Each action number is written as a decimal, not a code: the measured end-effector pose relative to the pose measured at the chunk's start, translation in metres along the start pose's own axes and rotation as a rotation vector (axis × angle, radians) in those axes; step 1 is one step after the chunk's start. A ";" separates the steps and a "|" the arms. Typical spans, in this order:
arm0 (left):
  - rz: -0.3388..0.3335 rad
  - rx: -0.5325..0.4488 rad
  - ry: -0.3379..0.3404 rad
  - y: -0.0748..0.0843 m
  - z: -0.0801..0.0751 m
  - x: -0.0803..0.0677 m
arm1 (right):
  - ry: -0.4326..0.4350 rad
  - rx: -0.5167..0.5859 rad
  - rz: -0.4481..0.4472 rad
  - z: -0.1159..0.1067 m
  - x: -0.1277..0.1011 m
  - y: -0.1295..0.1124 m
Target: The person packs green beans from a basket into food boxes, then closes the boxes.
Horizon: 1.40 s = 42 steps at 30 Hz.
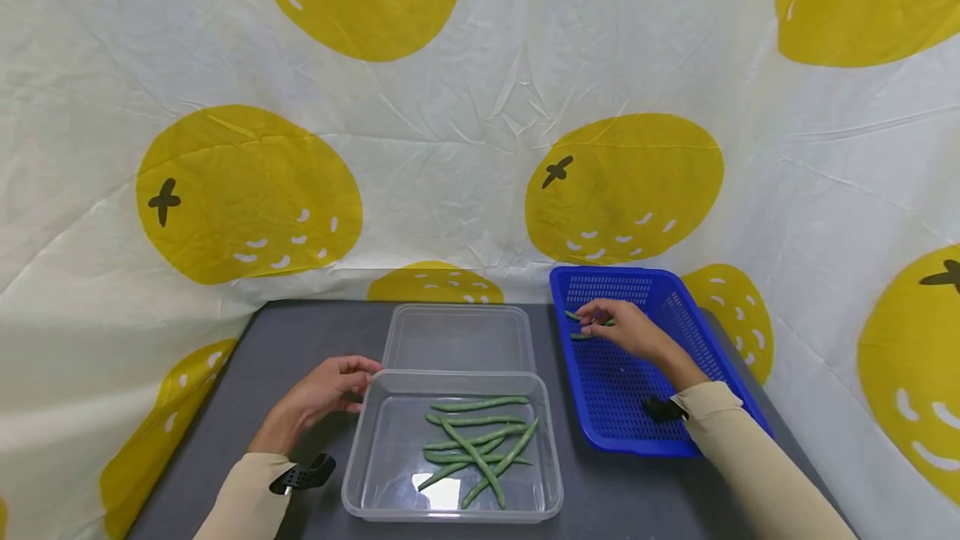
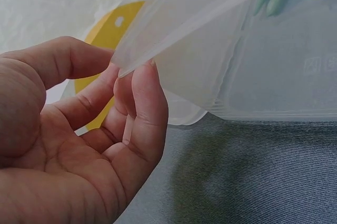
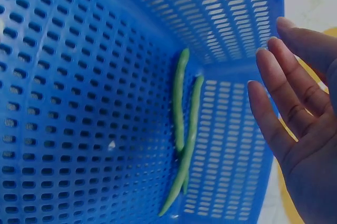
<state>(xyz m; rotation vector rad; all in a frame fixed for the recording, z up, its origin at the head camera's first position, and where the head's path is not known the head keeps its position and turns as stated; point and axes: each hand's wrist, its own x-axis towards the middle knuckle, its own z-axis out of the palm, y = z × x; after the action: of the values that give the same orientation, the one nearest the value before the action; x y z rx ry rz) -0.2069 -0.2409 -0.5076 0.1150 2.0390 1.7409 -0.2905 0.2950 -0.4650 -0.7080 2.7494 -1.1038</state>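
My left hand (image 1: 330,397) pinches the rim at the back left corner of a clear plastic container (image 1: 390,444). Thumb and fingertips meet at that corner in the left wrist view. Several green beans (image 1: 480,403) lie loosely crossed on the container's floor. On the right, my right hand (image 1: 628,328) hovers within a blue perforated basket (image 1: 626,419), near its far left corner. The right wrist view shows its fingers (image 3: 274,71) spread and holding nothing. A few green beans (image 3: 179,100) lie along the basket's wall, apart from the fingers.
A clear plastic lid (image 1: 461,338) lies flat behind the container on the dark grey table (image 1: 322,327). A white cloth printed with yellow fruit (image 1: 442,182) hangs behind and at both sides. The basket's raised walls surround the right hand.
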 end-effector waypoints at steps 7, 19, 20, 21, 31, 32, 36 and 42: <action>0.003 0.008 0.002 0.001 0.001 -0.001 | -0.005 0.023 0.009 -0.002 0.007 0.019; -0.004 0.007 0.002 0.002 0.000 -0.001 | -0.032 0.067 0.011 -0.006 0.009 0.052; -0.004 0.008 0.002 0.002 0.000 -0.001 | -0.033 0.077 0.019 -0.006 0.008 0.055; -0.004 0.008 0.001 0.002 0.000 -0.001 | -0.035 0.087 0.025 -0.006 0.007 0.057; -0.004 0.003 0.000 0.002 0.001 -0.002 | -0.044 0.041 0.058 -0.005 0.001 0.078; -0.003 0.002 0.000 0.003 0.001 -0.002 | -0.046 0.031 0.066 -0.004 0.000 0.078; -0.002 -0.002 -0.003 0.003 0.001 -0.002 | -0.041 0.030 0.091 -0.004 0.000 0.080; -0.001 0.000 -0.002 0.002 0.001 -0.002 | -0.026 0.004 0.101 -0.001 0.002 0.079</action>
<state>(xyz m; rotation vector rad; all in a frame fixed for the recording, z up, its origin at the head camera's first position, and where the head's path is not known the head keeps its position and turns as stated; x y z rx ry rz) -0.2054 -0.2407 -0.5051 0.1166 2.0375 1.7392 -0.3232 0.3449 -0.5176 -0.5714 2.7276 -1.0714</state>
